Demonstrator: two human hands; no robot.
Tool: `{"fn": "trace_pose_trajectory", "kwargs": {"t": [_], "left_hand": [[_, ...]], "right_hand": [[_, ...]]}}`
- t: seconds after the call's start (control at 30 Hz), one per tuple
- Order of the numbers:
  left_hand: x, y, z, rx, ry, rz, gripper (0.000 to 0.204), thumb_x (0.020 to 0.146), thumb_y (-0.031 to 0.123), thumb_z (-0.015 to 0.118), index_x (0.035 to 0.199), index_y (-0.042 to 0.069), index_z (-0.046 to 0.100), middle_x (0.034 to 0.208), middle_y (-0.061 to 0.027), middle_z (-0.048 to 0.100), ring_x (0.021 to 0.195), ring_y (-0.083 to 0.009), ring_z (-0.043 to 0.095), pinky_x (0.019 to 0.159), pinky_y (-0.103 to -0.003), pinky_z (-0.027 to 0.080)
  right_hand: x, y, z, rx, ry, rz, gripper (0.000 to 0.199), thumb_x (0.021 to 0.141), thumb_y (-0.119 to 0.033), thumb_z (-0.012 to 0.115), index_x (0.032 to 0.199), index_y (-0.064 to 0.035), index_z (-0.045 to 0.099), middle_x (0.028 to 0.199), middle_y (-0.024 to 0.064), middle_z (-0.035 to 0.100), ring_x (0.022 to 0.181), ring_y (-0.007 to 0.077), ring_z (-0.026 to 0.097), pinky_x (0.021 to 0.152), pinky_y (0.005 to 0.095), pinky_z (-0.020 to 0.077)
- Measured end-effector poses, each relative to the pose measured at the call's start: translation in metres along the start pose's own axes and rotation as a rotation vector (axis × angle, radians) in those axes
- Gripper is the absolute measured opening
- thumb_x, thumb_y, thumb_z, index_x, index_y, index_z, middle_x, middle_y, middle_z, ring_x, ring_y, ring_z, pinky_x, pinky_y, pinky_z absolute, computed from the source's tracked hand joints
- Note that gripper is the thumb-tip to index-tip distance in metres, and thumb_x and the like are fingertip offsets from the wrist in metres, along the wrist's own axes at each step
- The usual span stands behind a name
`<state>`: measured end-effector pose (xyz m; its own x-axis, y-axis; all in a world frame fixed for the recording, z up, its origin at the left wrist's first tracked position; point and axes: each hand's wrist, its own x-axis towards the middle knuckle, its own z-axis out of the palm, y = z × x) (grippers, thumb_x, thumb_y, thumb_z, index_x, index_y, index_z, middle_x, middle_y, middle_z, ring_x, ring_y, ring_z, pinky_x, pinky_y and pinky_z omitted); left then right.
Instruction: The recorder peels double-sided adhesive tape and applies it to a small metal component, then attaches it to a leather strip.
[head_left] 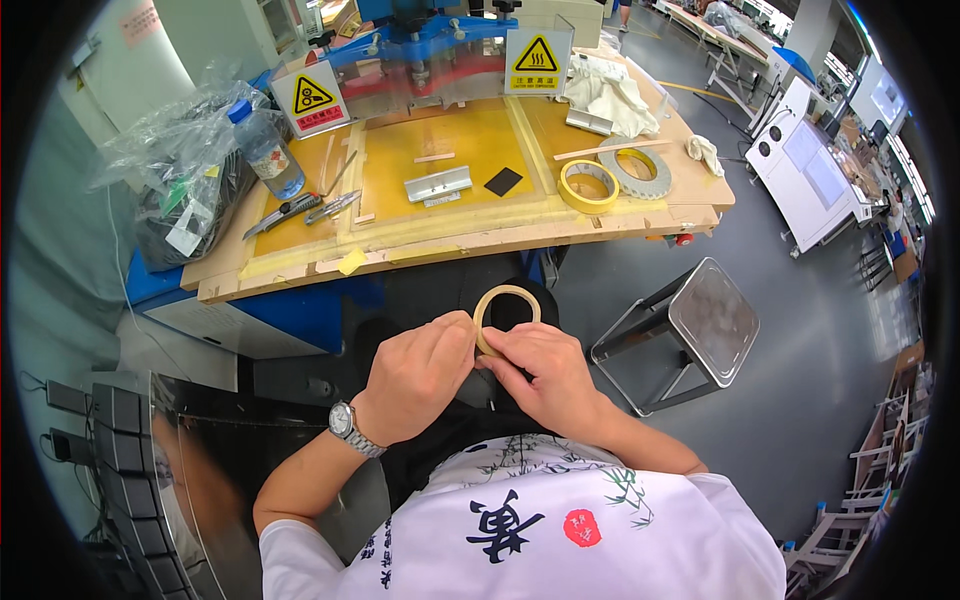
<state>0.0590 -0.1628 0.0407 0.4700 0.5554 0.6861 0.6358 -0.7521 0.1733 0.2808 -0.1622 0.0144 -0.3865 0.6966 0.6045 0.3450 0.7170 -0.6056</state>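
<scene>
Both of my hands hold a thin tan tape roll [507, 294] in front of my chest, below the front edge of the workbench [300, 275]. My left hand [420, 372], with a metal watch on its wrist, grips the ring's left side. My right hand [545, 368] pinches the ring's lower edge with its fingertips. The ring stands upright, its hole facing me.
On the yellow-topped workbench lie a yellow tape roll [588, 184], a grey toothed ring [638, 170], a metal block [437, 184], a black square [503, 181], a utility knife [282, 214] and a water bottle [266, 148]. A metal stool [700, 325] stands to the right.
</scene>
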Motion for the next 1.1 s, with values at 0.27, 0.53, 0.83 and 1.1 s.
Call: {"fn": "trace_pose_trajectory", "kwargs": {"t": [0.27, 0.53, 0.83, 1.1], "left_hand": [[0.006, -0.001, -0.008, -0.041, -0.04, 0.066, 0.037, 0.088, -0.004, 0.086, 0.122, -0.001, 0.069, 0.11, -0.0171, 0.08, 0.084, -0.0304, 0.08, 0.068, -0.037, 0.063], [0.015, -0.008, -0.024, -0.002, 0.003, 0.292, 0.037, 0.087, -0.003, 0.084, 0.121, -0.002, 0.069, 0.115, -0.0177, 0.081, 0.091, -0.0306, 0.081, 0.077, -0.036, 0.068], [0.035, -0.028, -0.043, 0.021, 0.045, 0.398, 0.022, 0.094, 0.0, 0.078, 0.11, -0.007, 0.064, 0.116, -0.0256, 0.076, 0.098, -0.0391, 0.081, 0.085, -0.044, 0.071], [0.042, -0.034, -0.033, 0.003, 0.103, 0.48, 0.023, 0.093, 0.0, 0.079, 0.109, -0.007, 0.064, 0.115, -0.0263, 0.076, 0.1, -0.0406, 0.082, 0.086, -0.045, 0.072]], "right_hand": [[0.012, 0.011, -0.003, 0.732, -0.374, 0.486, 0.069, 0.104, -0.003, 0.078, 0.167, 0.0005, 0.051, 0.156, 0.014, 0.069, 0.137, 0.0247, 0.069, 0.119, 0.039, 0.0527], [0.048, 0.021, 0.004, 2.01, -0.088, 0.564, 0.075, 0.116, -0.03, 0.059, 0.169, 0.018, 0.036, 0.18, 0.0301, 0.038, 0.17, 0.0424, 0.031, 0.141, 0.0566, 0.0272], [0.064, 0.001, 0.002, 1.596, 0.124, 0.286, 0.056, 0.115, -0.014, 0.065, 0.164, 0.0096, 0.051, 0.18, 0.0242, 0.04, 0.171, 0.0375, 0.034, 0.14, 0.0572, 0.0318], [0.083, -0.012, 0.001, 1.234, 0.143, 0.026, 0.048, 0.111, -0.013, 0.064, 0.153, 0.0077, 0.061, 0.183, 0.0296, 0.032, 0.174, 0.0405, 0.025, 0.139, 0.0617, 0.0279]]}}
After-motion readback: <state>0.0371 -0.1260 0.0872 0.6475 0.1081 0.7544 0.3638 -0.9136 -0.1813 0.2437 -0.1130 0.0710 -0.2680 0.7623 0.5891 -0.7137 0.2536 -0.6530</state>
